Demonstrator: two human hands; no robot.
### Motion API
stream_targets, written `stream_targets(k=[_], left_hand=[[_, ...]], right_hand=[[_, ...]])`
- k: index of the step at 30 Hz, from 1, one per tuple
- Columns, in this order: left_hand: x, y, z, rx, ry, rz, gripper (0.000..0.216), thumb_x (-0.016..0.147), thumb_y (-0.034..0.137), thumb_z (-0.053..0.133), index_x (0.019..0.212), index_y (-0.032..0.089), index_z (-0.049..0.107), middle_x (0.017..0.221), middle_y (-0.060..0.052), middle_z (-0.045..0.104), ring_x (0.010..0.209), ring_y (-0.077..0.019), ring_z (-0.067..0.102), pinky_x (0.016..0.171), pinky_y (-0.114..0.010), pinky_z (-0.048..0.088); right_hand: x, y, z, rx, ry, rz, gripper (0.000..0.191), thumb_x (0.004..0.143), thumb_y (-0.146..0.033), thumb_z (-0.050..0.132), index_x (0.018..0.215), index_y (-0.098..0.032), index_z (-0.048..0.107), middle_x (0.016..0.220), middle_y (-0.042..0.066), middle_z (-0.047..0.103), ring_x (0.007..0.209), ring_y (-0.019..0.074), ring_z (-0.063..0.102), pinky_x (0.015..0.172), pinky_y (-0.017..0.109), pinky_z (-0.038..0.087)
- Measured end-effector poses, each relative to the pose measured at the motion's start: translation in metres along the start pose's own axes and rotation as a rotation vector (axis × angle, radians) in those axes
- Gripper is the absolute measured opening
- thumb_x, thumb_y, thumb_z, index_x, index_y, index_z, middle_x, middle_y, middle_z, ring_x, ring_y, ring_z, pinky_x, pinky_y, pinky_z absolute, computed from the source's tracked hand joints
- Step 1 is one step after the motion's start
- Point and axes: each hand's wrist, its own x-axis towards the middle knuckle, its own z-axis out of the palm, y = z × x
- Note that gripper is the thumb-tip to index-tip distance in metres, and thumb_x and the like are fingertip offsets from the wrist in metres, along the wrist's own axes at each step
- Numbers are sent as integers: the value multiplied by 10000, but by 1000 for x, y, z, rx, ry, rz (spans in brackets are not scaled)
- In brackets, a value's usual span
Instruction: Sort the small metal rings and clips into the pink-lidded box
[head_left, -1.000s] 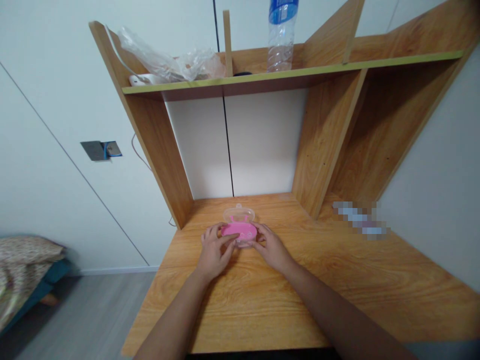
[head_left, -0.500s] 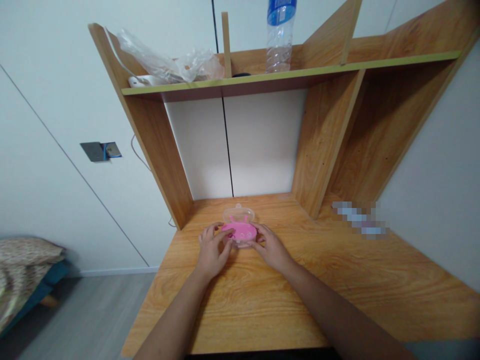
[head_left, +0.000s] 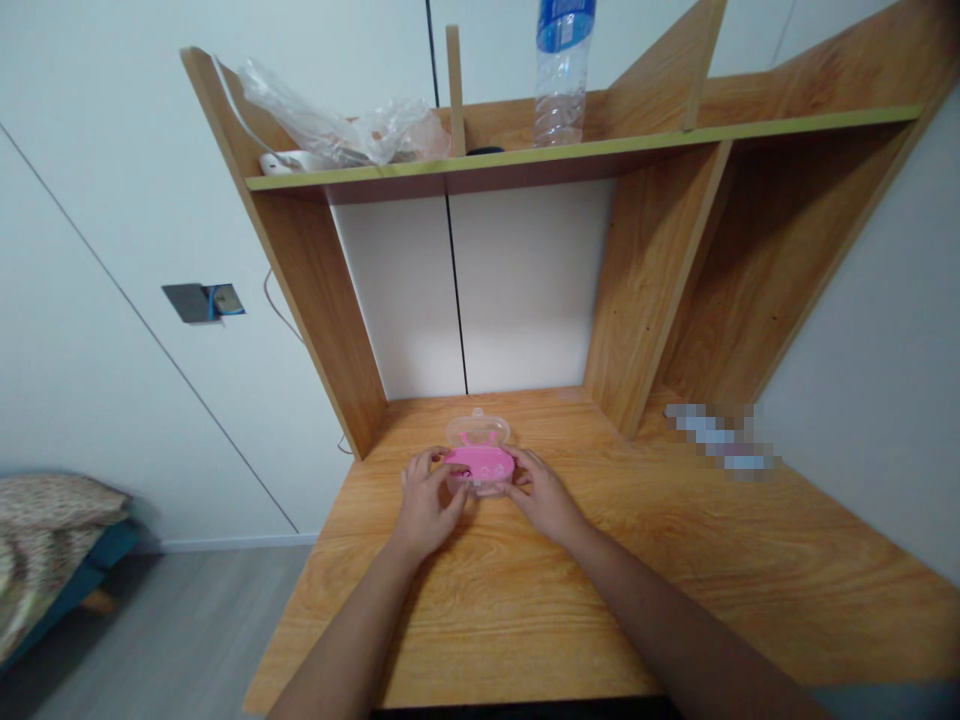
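Note:
A small pink case (head_left: 481, 463) with a clear hinged lid (head_left: 477, 429) standing open behind it rests on the wooden desk (head_left: 525, 590). My left hand (head_left: 426, 505) grips the case's left side, fingers curled onto its pink top. My right hand (head_left: 544, 495) holds the right side, fingers bent against the edge. Both hands rest on the desk surface.
A shelf (head_left: 585, 150) above the desk carries a clear plastic bottle (head_left: 562, 70), crumpled plastic bags (head_left: 345, 125) and a white object. A vertical wooden divider (head_left: 652, 280) stands right of the case. A blurred patch (head_left: 720, 440) lies at the right. A bed (head_left: 45, 550) is at the far left.
My left fingers have shifted slightly on the pink case's top; the case and my right hand stay in place.

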Motion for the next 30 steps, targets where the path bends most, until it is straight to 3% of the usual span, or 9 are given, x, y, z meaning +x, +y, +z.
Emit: stream_targets(k=[17, 30], left_hand=[[0, 5, -6, 14, -72, 60, 269, 893, 252, 619, 1123, 329, 735, 1285, -95, 544, 1222, -324, 481, 979, -508, 372], [1, 1, -7, 78, -15, -24, 261, 878, 256, 608, 1098, 293, 743, 1269, -101, 567, 1183, -319, 507, 966, -498, 386]], right_hand=[[0, -2, 0, 6, 3, -3, 558, 852, -170, 668, 1384, -276, 537, 1280, 85, 622, 1028, 213, 651, 858, 352, 575], [1, 5, 0, 11, 44, -3, 551, 849, -144, 643, 1372, -276, 534, 1292, 78, 611, 1032, 205, 645, 860, 347, 586]])
